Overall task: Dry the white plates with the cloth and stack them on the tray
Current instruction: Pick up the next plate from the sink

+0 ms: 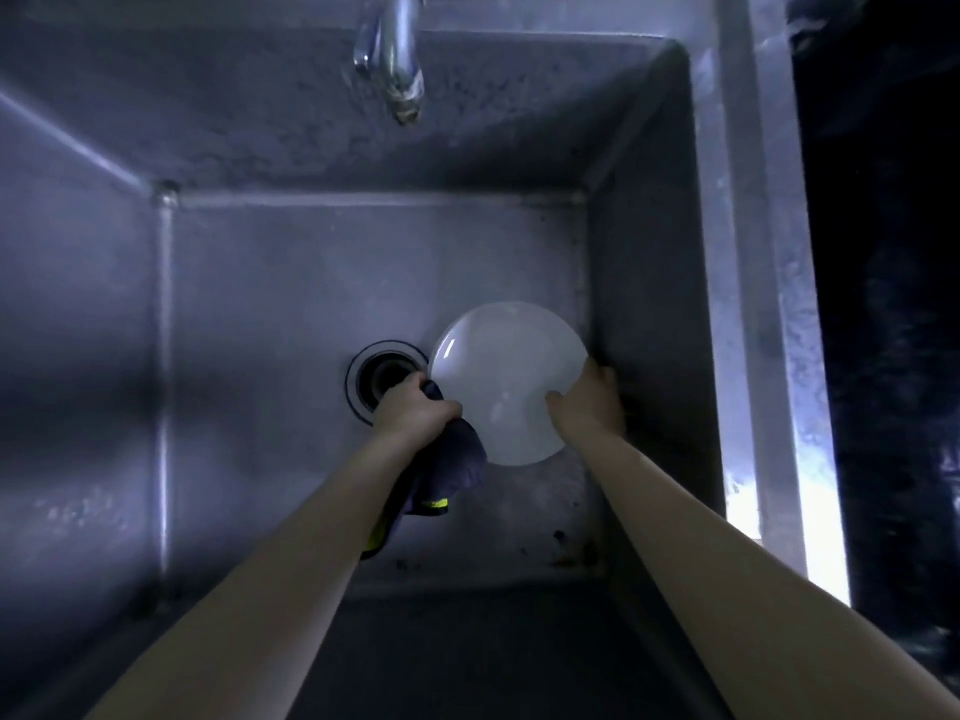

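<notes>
Plate held over the sink, cloth at its left edge

A white plate (506, 381) sits between both hands above the sink (260, 304) floor, near the right wall. The right hand (589, 402) grips its right rim, thumb on top. The left hand (415, 413) clutches a dark cloth (452, 465) against the plate's lower-left edge, beside the drain (379, 376).

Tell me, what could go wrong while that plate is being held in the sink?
The right hand holds the white plate by one edge only; a wet rim might slip from that grip and hit the steel sink. The plate is also close to the sink's right wall and could knock it. The cloth, bunched in the left hand, hangs low and might pick up dirt.
</notes>
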### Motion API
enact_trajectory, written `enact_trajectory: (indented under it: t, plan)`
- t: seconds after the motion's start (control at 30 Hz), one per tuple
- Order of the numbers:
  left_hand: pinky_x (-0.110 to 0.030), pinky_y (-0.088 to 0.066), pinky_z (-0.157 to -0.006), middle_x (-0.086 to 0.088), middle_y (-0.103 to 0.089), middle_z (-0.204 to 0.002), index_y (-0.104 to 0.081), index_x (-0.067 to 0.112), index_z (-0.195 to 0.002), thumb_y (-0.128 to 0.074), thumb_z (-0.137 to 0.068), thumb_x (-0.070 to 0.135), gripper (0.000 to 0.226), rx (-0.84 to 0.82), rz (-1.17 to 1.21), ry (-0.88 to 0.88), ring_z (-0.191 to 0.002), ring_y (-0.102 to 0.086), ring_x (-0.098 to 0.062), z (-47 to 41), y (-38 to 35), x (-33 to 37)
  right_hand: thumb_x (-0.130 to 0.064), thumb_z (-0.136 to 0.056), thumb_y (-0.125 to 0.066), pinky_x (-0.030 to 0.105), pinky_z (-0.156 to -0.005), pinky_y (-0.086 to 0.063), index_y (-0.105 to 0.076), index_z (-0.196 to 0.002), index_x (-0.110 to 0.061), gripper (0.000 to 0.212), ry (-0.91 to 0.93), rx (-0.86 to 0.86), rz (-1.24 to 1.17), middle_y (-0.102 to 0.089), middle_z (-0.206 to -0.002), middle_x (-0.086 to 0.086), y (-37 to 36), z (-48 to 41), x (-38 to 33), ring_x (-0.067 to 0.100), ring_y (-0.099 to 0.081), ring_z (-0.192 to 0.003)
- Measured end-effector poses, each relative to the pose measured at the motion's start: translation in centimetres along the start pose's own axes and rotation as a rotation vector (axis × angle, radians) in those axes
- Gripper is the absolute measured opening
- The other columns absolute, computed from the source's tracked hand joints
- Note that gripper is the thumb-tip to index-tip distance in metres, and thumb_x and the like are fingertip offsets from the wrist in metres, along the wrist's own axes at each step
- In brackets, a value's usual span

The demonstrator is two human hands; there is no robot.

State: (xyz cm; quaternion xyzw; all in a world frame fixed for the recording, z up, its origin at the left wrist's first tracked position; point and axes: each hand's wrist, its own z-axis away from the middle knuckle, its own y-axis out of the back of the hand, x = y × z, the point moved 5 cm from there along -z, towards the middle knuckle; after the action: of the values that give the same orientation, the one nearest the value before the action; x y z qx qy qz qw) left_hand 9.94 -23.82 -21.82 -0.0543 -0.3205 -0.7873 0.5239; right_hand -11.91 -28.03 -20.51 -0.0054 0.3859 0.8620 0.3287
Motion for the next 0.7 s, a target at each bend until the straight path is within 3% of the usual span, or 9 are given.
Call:
enact_trajectory:
  t: [0.23, 0.37, 0.53, 0.7]
  plan:
    - [-0.022, -0.039, -0.061, 0.009, -0.063, -0.089, -0.063, 0.030, -0.111, -0.070, -0.075, 0.022, 0.037, -0.002, 0.045, -0.022, -0.086, -0.057, -0.017, 0.5, -0.2, -0.2, -0.020, -0.092, -0.060, 0.045, -0.104, -0.046, -0.043, -0.143, -0.012, 0.054, 0.002, -0.025, -0.065, -0.040, -0.145, 0.016, 0.1, 0.3, -0.2, 0.039, -0.050, -0.125]
    - [-0.024, -0.044, -0.065, 0.018, -0.064, -0.089, -0.062, 0.036, -0.113, -0.070, -0.072, 0.022, 0.044, -0.022, 0.162, 0.044, -0.085, -0.060, -0.009, 1.4, 0.3, -0.7, -0.022, -0.093, -0.061, 0.040, -0.099, -0.046, -0.043, -0.144, -0.011, 0.055, 0.017, -0.022, -0.063, -0.040, -0.147, 0.015, 0.0, 0.9, -0.2, 0.037, -0.052, -0.124]
    - [-0.039, -0.054, -0.087, 0.014, -0.069, -0.099, -0.065, 0.039, -0.106, -0.068, -0.056, 0.033, 0.050, -0.003, 0.236, 0.054, -0.096, -0.065, -0.016, 3.0, 2.2, -1.6, -0.022, -0.094, -0.062, 0.043, -0.102, -0.048, -0.042, -0.147, -0.014, 0.057, 0.067, 0.005, -0.101, -0.039, -0.147, 0.013, 1.5, 2.1, -1.2, 0.036, -0.051, -0.126]
    - [-0.036, -0.053, -0.086, 0.015, -0.069, -0.107, -0.064, 0.053, -0.101, -0.071, -0.054, 0.035, 0.051, 0.040, 0.357, 0.022, -0.097, -0.063, -0.011, 6.9, 5.9, -1.7, -0.015, -0.090, -0.068, 0.040, -0.087, -0.055, -0.058, -0.132, -0.006, 0.044, 0.207, -0.012, -0.326, -0.057, -0.127, 0.016, 4.2, 5.1, -2.5, 0.033, -0.061, -0.109]
